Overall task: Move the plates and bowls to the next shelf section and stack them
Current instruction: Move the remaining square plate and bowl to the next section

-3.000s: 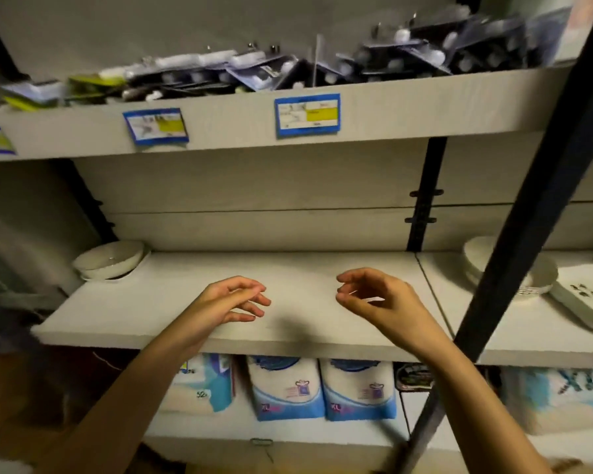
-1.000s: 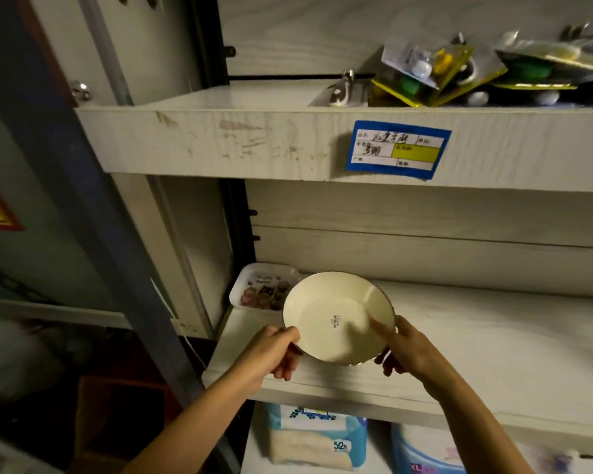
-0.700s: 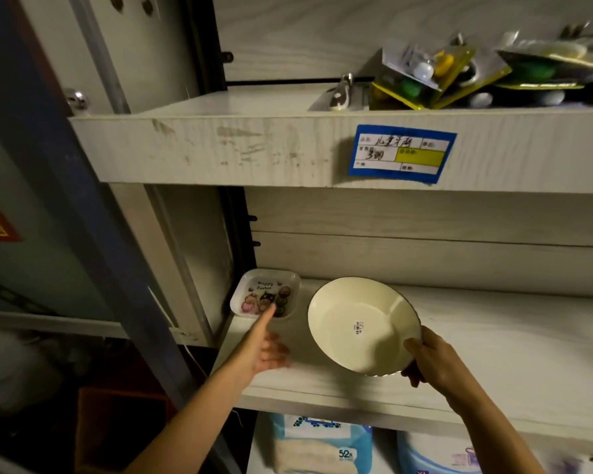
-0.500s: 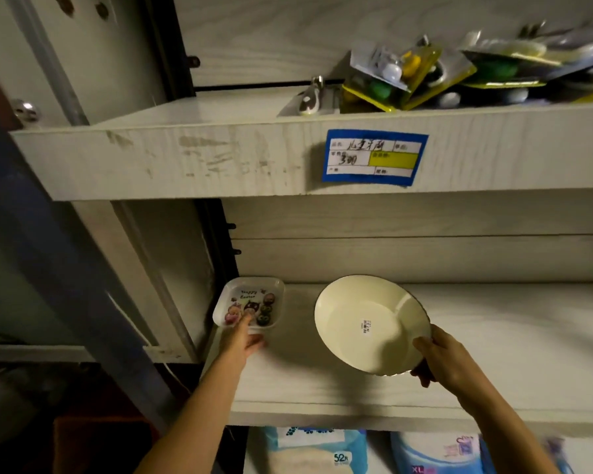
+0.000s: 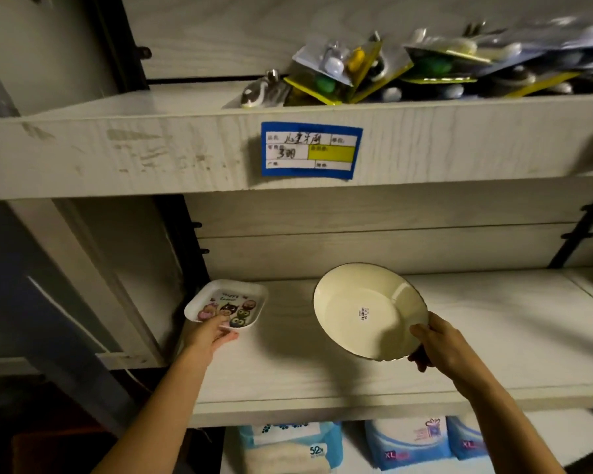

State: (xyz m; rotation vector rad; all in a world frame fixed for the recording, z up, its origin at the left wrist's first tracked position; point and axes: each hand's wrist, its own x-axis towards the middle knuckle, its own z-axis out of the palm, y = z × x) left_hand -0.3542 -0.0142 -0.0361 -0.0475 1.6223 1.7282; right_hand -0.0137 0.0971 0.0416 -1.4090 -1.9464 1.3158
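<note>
On the pale wooden shelf, under an upper board with a blue label and a heap of carded goods, two dishes are in hand. Biggest is the cream bowl, lifted clear of the board and tilted so its inside faces the person, a small sticker at its centre. The right hand pinches its lower right rim, thumb on the inside, fingers curled behind. At the far left end, hard by the dark upright, sits the small square plate printed with cartoon animals, its near edge raised. The left hand has fingertips on that near edge; whether they have closed on it I cannot tell.

To do this well, I judge the thumb should slide under the plate's lip and the fingers clamp on top before it is drawn out, clear of the upright. The bowl wants levelling, since a one-handed rim pinch on a tilted bowl could slip during the carry to the next section.
</note>
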